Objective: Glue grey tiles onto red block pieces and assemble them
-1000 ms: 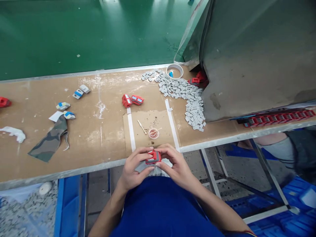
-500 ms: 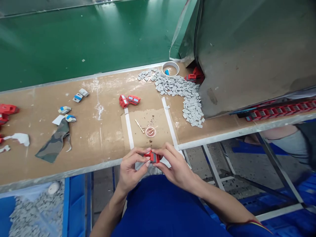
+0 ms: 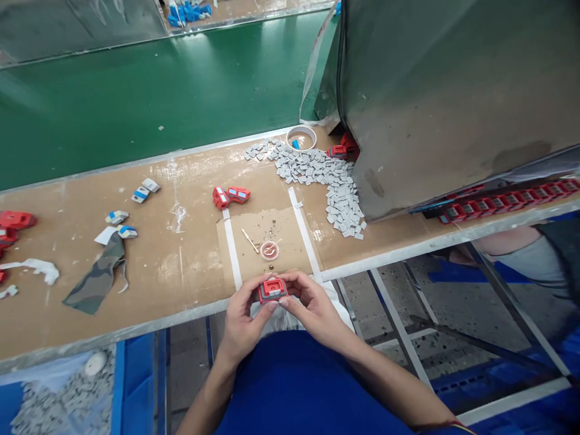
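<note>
A small red and grey plastic part (image 3: 272, 290) with a recessed top is held between both hands, just over the table's front edge. My left hand (image 3: 247, 317) grips its left side, thumb at the near face. My right hand (image 3: 312, 308) closes on the right side the same way. Just beyond lies a small round dish (image 3: 269, 250) with reddish contents and a thin stick resting in it. A pale stick (image 3: 249, 240) lies left of the dish. Two more red parts (image 3: 238, 194) with pale rectangles sit farther back on the cardboard-covered table (image 3: 199, 260).
Many small grey tiles (image 3: 344, 205) are spread at right, near a tape roll (image 3: 301, 138). A large metal housing (image 3: 453, 109) stands at right, with a row of red parts (image 3: 507, 202) below it. A camouflage cloth (image 3: 97, 278) and yellow-blue blocks (image 3: 117, 216) lie left.
The red part has been turned, so its recessed top now faces up toward me. Both hands have shifted their hold around it. The camera view has tilted slightly.
</note>
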Available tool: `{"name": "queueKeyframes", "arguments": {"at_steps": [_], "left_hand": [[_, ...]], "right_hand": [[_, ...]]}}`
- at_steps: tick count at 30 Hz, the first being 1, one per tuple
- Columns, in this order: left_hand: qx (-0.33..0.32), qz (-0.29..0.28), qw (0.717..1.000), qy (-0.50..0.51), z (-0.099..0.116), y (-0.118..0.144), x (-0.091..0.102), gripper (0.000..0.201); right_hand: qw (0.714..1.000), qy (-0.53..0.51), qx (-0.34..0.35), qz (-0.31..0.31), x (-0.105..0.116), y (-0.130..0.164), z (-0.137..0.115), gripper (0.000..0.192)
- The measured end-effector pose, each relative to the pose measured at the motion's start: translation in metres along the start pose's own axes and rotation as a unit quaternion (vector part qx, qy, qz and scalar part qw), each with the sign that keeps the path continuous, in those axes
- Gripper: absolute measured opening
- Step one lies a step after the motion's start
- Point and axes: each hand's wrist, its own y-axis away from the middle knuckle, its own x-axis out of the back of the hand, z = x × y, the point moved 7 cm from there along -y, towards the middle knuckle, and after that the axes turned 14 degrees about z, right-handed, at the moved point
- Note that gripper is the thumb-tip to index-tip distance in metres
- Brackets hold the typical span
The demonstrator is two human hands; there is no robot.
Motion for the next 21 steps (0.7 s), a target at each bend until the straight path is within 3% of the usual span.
{"name": "queueKeyframes", "arguments": {"at_steps": [4, 8, 12, 18, 21], "left_hand": [[-0.088, -0.062, 0.992, -0.061, 0.014, -0.008, 0.001, 0.041], [-0.147, -0.133, 0.976, -0.089, 0.028, -0.014, -0.002, 0.045], [-0.177, -0.155, 0.965, -0.114, 0.034, -0.013, -0.007, 0.043], [-0.228, -0.175, 0.948, -0.139, 0.044, -0.007, -0.019, 0.041], [-0.256, -0.198, 0.934, -0.151, 0.048, -0.026, -0.015, 0.056]], "right_hand": [[0.988, 0.115, 0.103, -0.003, 0.009, -0.002, -0.02, 0.022], [0.962, 0.197, 0.172, -0.077, 0.008, -0.004, -0.042, 0.008], [0.955, 0.209, 0.173, -0.121, 0.003, -0.005, -0.042, 0.014], [0.971, 0.174, 0.146, -0.072, 0.01, 0.0, -0.041, 0.017], [0.977, 0.16, 0.13, -0.053, 0.032, 0.004, -0.052, 0.015]]}}
